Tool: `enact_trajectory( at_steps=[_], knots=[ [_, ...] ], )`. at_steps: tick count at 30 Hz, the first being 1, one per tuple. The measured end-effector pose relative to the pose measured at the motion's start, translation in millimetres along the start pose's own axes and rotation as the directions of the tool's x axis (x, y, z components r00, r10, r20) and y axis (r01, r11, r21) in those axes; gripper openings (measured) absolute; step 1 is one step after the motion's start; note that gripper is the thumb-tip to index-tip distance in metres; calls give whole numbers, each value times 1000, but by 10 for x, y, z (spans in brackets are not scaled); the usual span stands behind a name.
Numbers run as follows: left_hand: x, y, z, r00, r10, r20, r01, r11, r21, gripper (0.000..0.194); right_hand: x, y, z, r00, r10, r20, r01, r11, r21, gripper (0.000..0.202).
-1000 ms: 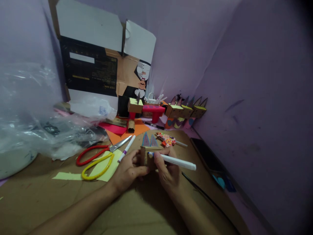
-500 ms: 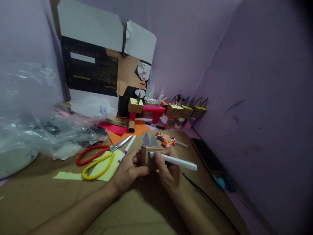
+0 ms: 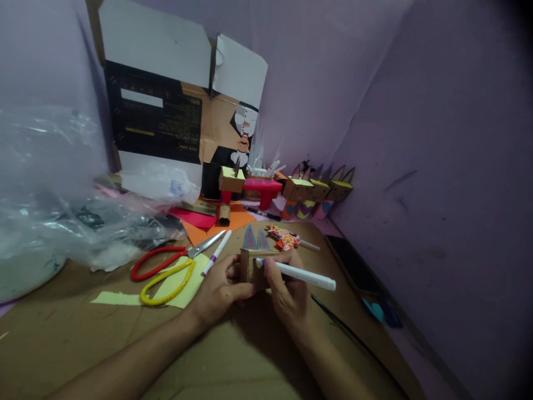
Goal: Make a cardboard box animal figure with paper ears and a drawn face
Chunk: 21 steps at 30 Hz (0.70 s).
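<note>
My left hand [image 3: 225, 286] is closed on a small brown cardboard box [image 3: 249, 264] and holds it by its left side and lower edge. Two pointed paper ears [image 3: 250, 239], greyish purple with blue outlines, rise behind the box's top edge. In my right hand [image 3: 289, 289] is a white marker [image 3: 306, 274], gripped like a pen. Its blue tip touches, or nearly touches, the front face of the box; the right part of that face is hidden by my fingers.
Left of my hands lie red-and-yellow-handled scissors [image 3: 166, 272], a capped marker [image 3: 217, 253] and pale yellow paper [image 3: 181, 294]. Clear plastic bags [image 3: 83, 205] fill the left. Eared cardboard figures [image 3: 318, 190] stand at the back right. A black cable [image 3: 350, 331] runs down the right.
Almost nothing differs. Both hands keep their hold on the box and the marker, and the whole view has shifted by only a few pixels.
</note>
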State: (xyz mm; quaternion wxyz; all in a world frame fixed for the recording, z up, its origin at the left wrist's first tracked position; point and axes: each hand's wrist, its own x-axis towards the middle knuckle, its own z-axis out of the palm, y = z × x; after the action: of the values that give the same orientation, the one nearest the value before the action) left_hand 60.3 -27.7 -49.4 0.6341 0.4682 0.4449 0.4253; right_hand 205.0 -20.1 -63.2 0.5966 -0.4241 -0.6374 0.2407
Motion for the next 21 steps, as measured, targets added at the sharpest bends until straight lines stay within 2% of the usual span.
enact_trajectory(
  at_steps=[21],
  knots=[
    [-8, -9, 6, 1000, 11, -14, -11, 1000, -3, 55, 1, -19, -21, 999, -12, 36, 13, 1000, -22, 17]
  ],
)
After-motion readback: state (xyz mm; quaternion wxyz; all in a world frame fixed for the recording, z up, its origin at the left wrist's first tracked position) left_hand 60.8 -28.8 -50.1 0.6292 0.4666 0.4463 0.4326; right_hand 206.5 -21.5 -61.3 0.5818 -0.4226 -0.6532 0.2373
